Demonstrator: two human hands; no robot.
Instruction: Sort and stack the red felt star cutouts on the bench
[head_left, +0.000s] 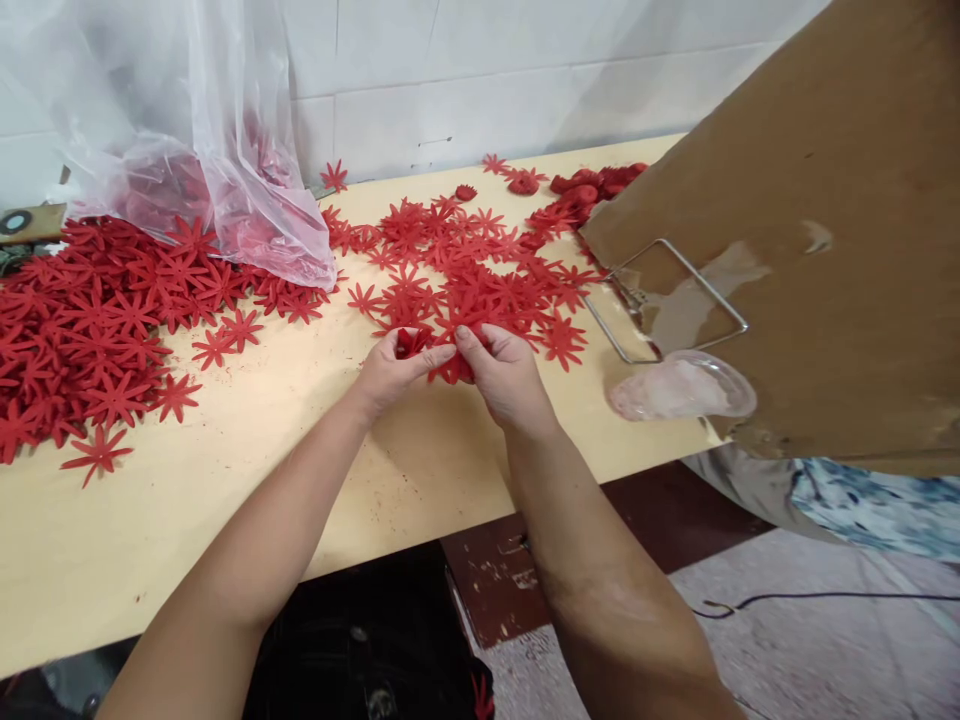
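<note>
Both hands meet over the middle of the table. My left hand is closed, with a red petal piece curled between its thumb and fingers. The thumb and fingers of my right hand pinch red petals close beside it. Whether both hold one piece or two I cannot tell, as the fingers cover much of it. Just beyond the fingers lies a loose heap of flat, star-shaped red petal pieces. A larger heap of the same pieces spreads over the left of the table.
A clear plastic bag rests on the left heap. Rolled red pieces lie at the back right. A large cardboard sheet leans over the right side, near a bent wire frame and a clear plastic dish. The tabletop ends close to my forearms.
</note>
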